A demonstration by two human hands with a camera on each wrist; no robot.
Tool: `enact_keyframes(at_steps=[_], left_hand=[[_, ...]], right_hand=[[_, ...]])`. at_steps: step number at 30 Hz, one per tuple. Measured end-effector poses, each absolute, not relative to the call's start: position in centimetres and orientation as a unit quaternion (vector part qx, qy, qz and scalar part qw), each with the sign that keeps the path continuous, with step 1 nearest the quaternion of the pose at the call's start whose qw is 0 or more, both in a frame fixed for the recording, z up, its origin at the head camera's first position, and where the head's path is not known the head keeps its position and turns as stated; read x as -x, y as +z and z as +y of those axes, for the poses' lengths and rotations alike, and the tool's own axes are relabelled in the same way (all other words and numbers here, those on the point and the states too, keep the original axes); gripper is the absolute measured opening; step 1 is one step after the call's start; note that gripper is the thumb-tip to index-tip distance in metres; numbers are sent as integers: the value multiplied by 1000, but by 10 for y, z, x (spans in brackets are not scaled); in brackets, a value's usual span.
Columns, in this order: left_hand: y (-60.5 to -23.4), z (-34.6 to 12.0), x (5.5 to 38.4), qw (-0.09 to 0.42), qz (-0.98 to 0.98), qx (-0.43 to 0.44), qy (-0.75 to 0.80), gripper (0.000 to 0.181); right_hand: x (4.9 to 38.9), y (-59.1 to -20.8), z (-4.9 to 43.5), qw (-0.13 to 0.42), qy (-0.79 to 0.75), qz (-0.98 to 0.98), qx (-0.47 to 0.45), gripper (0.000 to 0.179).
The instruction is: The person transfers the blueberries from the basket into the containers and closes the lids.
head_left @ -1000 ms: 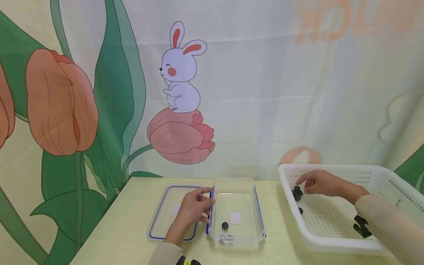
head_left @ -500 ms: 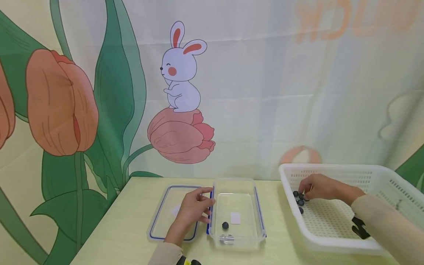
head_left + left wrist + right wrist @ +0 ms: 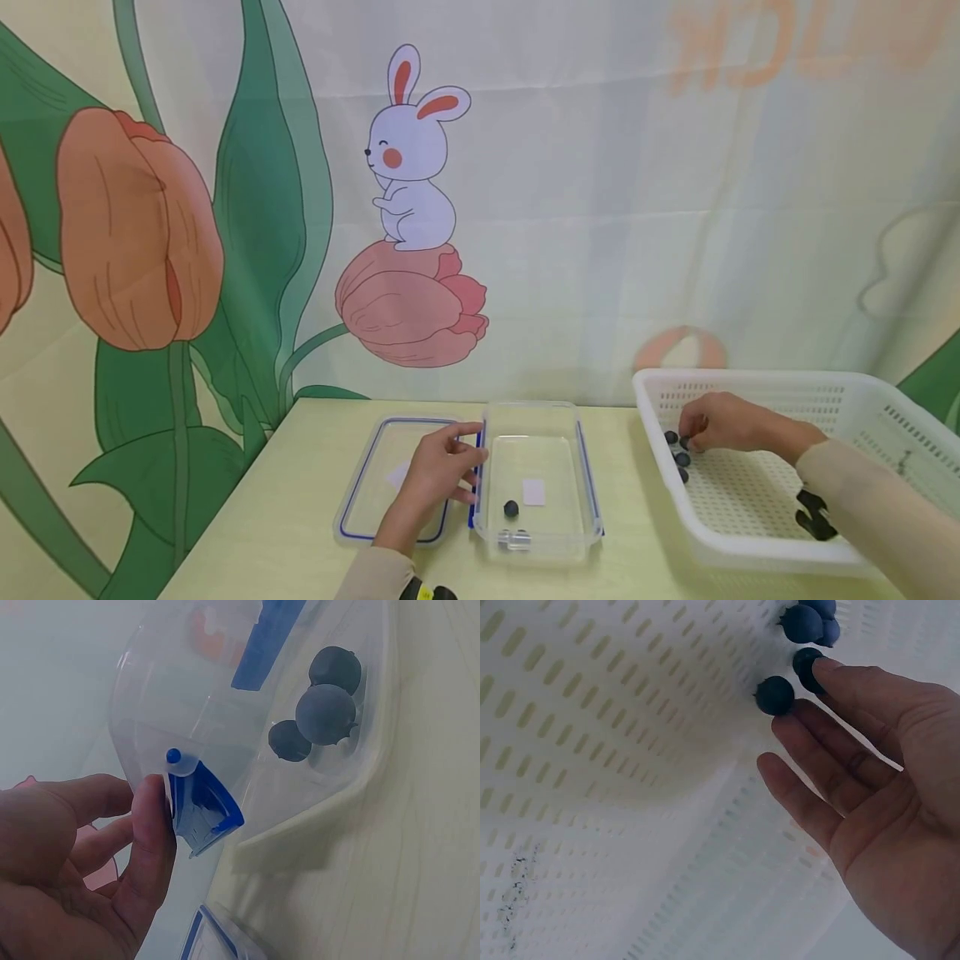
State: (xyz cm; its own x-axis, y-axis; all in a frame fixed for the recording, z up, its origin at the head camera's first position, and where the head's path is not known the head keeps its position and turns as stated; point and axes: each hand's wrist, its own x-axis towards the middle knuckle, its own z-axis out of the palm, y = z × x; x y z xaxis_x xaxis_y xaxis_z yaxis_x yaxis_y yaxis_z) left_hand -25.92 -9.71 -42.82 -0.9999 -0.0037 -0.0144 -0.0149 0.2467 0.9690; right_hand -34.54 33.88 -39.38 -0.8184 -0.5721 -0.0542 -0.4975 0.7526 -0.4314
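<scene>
In the head view my left hand (image 3: pixel 431 475) holds the left side of a clear plastic food container (image 3: pixel 587 479), thumb and fingers at its rim beside a blue latch (image 3: pixel 199 806). Three blueberries (image 3: pixel 326 714) lie at the container's near end. My right hand (image 3: pixel 723 423) reaches down into a white plastic basket (image 3: pixel 678 508). Seen from the right wrist, its thumb and forefinger pinch a dark blueberry (image 3: pixel 807 667). Another blueberry (image 3: pixel 775 696) sits right at the middle fingertips, and several more (image 3: pixel 802 624) cluster just beyond, along the basket's left wall.
Left of the container, a clear lid (image 3: pixel 358 500) with a blue seal lies flat on the pale table (image 3: pixel 255 508). Behind the table hangs a curtain (image 3: pixel 570 208) printed with tulips and a rabbit. The basket's raised, slotted walls surround my right hand.
My right hand has come down from above the blueberries and slightly right, its fingertips now among them. The blueberries in the basket have spread apart. My left hand stays on the container.
</scene>
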Motion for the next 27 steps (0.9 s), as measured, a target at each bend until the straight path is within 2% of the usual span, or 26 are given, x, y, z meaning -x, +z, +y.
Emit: enact_keyframes(at_steps=[9,21,27], left_hand=[[-427,-94,261,3,789,9,614,45],[-426,-92,263,0,790,14,613,45],[-427,-91,264,0,789,13,614,44]], right_hand=[[341,-374,336,37,-257,921,291,14],[315,-324,315,-43,-276,922,269,20],[301,-310,296,-65,-299,902,304,20]])
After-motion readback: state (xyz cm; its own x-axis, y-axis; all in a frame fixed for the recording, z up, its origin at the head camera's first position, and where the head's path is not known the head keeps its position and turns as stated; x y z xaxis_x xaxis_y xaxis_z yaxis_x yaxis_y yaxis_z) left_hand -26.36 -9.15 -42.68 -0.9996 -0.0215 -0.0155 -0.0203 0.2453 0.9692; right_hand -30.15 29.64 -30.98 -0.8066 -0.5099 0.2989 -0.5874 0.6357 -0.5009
